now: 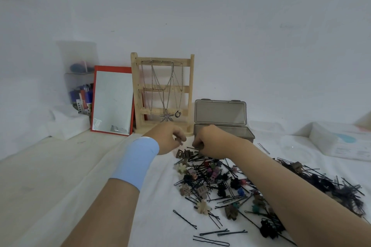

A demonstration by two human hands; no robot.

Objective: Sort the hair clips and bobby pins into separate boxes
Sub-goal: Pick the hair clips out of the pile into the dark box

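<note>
On the white cloth (160, 216) before you lies one tangled pile (216, 178) of hair clips (202, 206) and bobby pins (184, 219), just in front of the single grey box (246, 133), whose lid stands open against the wall. Your left hand (170, 138) hovers at the pile's far edge, fingers curled and apparently pinching a small brown clip (179, 141); your right hand (208, 142) reaches down beside it with fingers curled into the pile, though whether they hold anything cannot be told. Judge both kinds as very light. The pins are thin, springy wire, likely to slide and to snag one another, so take each near its closed bend. The clips are stiff plastic with teeth, so grip them across the body. Count: one open box, with a white tray (321, 136) well apart to the right as a possible second; perhaps two dozen clips; pins too many and too interlaced to number, with four lying loose at the near edge and one stray pin (264, 148) beside the box.
</note>
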